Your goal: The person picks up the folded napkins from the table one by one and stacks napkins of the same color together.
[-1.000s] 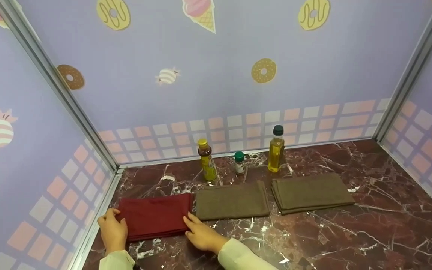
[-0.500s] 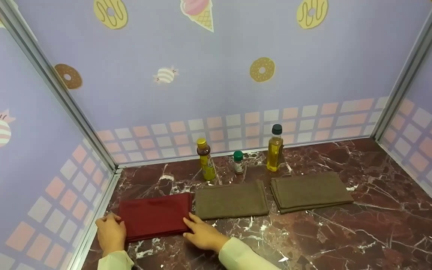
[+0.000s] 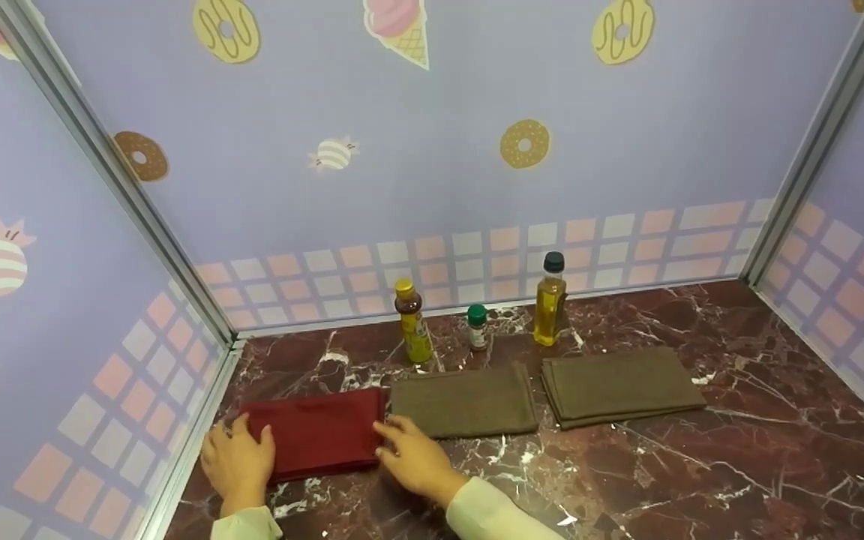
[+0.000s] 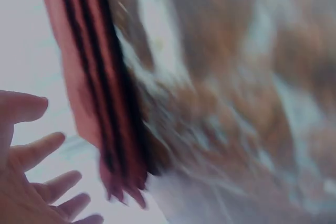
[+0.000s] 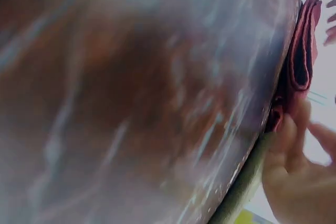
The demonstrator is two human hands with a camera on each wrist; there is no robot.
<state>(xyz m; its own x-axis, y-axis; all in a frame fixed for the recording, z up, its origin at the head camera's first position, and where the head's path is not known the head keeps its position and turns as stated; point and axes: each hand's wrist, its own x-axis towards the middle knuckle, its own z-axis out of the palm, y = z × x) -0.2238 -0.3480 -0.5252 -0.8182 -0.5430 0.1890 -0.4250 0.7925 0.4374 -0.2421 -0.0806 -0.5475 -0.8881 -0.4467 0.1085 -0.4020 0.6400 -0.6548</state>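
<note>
A folded dark red cloth (image 3: 323,435) lies flat at the left of the marble table. At its left end is my left hand (image 3: 239,459); in the left wrist view that hand (image 4: 31,177) has spread fingers, apart from the cloth's layered edge (image 4: 86,77). My right hand (image 3: 418,459) is at the cloth's right end, its fingers loosely bent. In the right wrist view its fingertips are right at the cloth's folded side (image 5: 303,56). Beside the red cloth lies a folded olive cloth (image 3: 462,405), partly overlapped by the right hand in the head view.
A second folded olive cloth (image 3: 623,386) lies farther right. Behind the cloths stand a yellow-capped bottle (image 3: 415,334), a small green-capped jar (image 3: 477,330) and a dark-capped oil bottle (image 3: 549,307). Purple patterned walls (image 3: 432,180) bound the marble table (image 3: 664,480) at the back and sides.
My left hand has come off the red cloth's left edge, shifting right and spreading its fingers. My right hand has lifted slightly from the right edge. The cloth stays in place.
</note>
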